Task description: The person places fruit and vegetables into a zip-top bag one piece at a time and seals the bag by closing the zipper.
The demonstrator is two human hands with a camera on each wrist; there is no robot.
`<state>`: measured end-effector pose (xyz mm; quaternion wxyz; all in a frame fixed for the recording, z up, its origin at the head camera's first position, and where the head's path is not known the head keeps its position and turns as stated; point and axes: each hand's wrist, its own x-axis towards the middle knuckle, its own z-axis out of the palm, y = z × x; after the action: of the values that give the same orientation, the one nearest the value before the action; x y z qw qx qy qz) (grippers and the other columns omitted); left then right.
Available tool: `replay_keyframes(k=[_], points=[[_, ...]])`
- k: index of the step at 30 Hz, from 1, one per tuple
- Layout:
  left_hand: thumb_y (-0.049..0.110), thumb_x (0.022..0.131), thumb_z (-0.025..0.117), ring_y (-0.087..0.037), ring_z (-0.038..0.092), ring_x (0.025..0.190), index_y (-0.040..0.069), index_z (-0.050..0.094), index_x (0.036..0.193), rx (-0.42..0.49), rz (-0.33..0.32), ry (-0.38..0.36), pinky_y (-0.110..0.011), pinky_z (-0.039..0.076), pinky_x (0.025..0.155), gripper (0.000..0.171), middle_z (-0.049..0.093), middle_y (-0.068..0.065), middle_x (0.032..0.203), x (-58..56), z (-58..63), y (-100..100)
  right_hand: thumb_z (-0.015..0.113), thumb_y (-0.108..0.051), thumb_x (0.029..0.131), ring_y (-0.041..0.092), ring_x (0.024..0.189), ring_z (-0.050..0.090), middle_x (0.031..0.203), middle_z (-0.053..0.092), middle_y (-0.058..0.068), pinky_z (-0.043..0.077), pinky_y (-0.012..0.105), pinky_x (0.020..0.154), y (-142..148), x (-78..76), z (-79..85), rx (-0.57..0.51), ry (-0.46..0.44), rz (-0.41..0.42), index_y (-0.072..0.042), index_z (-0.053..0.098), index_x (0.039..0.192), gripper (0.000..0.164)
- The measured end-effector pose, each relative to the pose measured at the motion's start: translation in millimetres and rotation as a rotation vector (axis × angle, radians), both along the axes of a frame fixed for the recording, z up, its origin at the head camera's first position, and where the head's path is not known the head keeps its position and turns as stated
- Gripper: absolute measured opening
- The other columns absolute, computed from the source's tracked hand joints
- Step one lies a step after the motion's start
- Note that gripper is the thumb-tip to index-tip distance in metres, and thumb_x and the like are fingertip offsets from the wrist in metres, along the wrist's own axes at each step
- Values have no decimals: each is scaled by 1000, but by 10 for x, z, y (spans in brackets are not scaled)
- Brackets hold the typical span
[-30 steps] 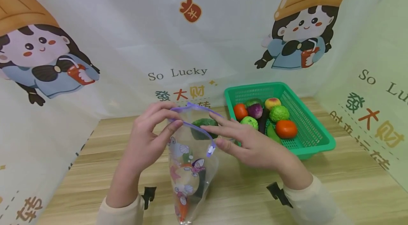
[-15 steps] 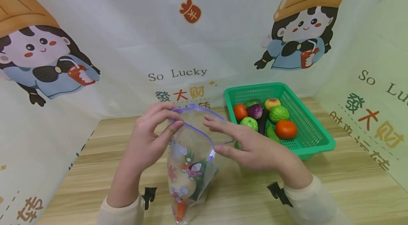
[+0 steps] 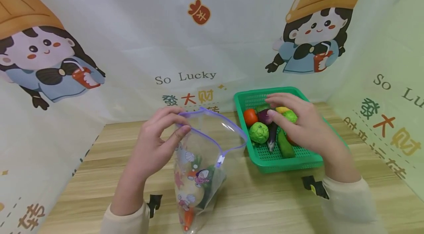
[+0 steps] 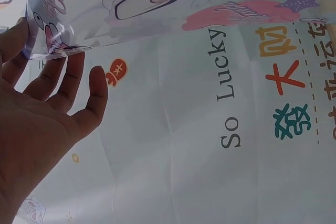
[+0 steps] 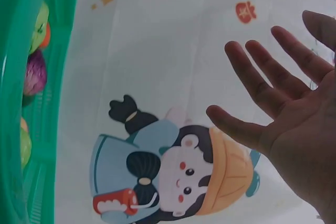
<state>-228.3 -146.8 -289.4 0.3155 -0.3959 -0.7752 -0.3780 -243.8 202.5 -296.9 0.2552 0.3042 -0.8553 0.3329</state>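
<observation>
My left hand point(image 3: 159, 145) pinches the purple-edged mouth of a clear zip bag point(image 3: 212, 180) between thumb and fingers. The bag stands with its mouth wide, its white slider point(image 3: 221, 159) at the near right end. Through its printed film show an orange carrot-like piece point(image 3: 188, 217), a pale round piece and a dark green one. Over the green basket point(image 3: 265, 166) hovers my right hand point(image 3: 304, 127), holding nothing; in the right wrist view its fingers are spread. Beneath it lie a purple onion point(image 3: 264, 116), an eggplant point(image 3: 272, 138) and a long green vegetable point(image 3: 285, 145).
The basket also holds a tomato point(image 3: 250, 117), a green cabbage-like ball point(image 3: 259, 133) and other pieces partly hidden by the right hand. Bag and basket rest on a wood-grain table point(image 3: 116, 160). A printed cloth point(image 3: 132, 42) hangs behind and at both sides.
My right hand has left the bag's mouth and moved right over the basket. The mouth now stands wider; the dark green piece seen near its top has sunk inside. My left hand keeps its hold.
</observation>
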Motion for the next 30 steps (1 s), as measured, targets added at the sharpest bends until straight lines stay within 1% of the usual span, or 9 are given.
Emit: replay_keyframes(k=[5, 11, 17, 19, 20, 23, 26, 28, 30], points=[[-2, 84, 70, -21, 54, 112, 9, 66, 89, -1, 10, -22, -40, 45, 95, 12, 63, -8, 112, 8, -6, 5, 59, -26, 97, 22, 109, 56, 125, 59, 2, 43, 53, 92, 96, -66, -33, 22, -87, -102, -13, 62, 122, 28], [2, 87, 69, -20, 54, 112, 7, 66, 90, -2, 8, -33, -40, 44, 94, 6, 62, -7, 113, 9, 2, 1, 55, -38, 98, 29, 114, 52, 135, 50, 10, 43, 54, 95, 131, -218, -150, 204, -236, -200, -10, 55, 130, 43], [1, 87, 69, -21, 54, 112, 7, 66, 89, -6, 12, -25, -41, 44, 94, 7, 62, -8, 113, 1, 1, -4, 61, -25, 95, 45, 121, 43, 139, 40, 29, 39, 60, 97, 191, -300, -291, 376, -402, -228, -3, 54, 132, 43], [0, 86, 69, -21, 54, 112, 8, 66, 89, -4, 13, -23, -41, 44, 94, 9, 62, -8, 113, -1, -1, -3, 61, -20, 94, 38, 97, 57, 121, 54, 26, 48, 53, 86, 218, -322, -343, 413, -474, -213, -2, 56, 130, 40], [-1, 86, 69, -22, 54, 112, 8, 66, 89, -2, 15, -21, -41, 44, 94, 9, 62, -8, 113, -2, -3, -3, 61, -18, 94, 32, 81, 58, 105, 61, 21, 50, 47, 77, 231, -333, -370, 433, -515, -206, -2, 57, 129, 39], [-1, 85, 69, -22, 54, 111, 8, 66, 88, 3, 19, -17, -42, 44, 94, 10, 63, -9, 112, -4, -6, 2, 59, -14, 92, 16, 53, 40, 66, 50, 4, 42, 34, 57, 262, -365, -447, 484, -657, -183, -1, 54, 133, 43], [-2, 84, 70, -23, 55, 110, 8, 66, 88, 5, 22, -11, -41, 45, 93, 11, 63, -9, 111, -5, -9, 6, 62, -13, 87, 16, 62, 43, 75, 53, 6, 40, 33, 61, 274, -374, -511, 552, -768, -164, -1, 46, 140, 56], [-2, 84, 70, -22, 55, 110, 8, 66, 88, 6, 19, -13, -40, 45, 93, 11, 63, -9, 111, -6, -7, 5, 64, -15, 84, 21, 76, 49, 98, 62, 13, 43, 37, 69, 270, -369, -544, 582, -818, -154, -3, 44, 142, 62], [-2, 84, 70, -22, 55, 109, 8, 66, 88, 8, 19, -14, -39, 45, 92, 11, 63, -9, 111, -8, -8, 3, 66, -20, 84, 25, 93, 51, 122, 60, 17, 45, 43, 80, 268, -360, -566, 619, -828, -141, -5, 50, 138, 58]])
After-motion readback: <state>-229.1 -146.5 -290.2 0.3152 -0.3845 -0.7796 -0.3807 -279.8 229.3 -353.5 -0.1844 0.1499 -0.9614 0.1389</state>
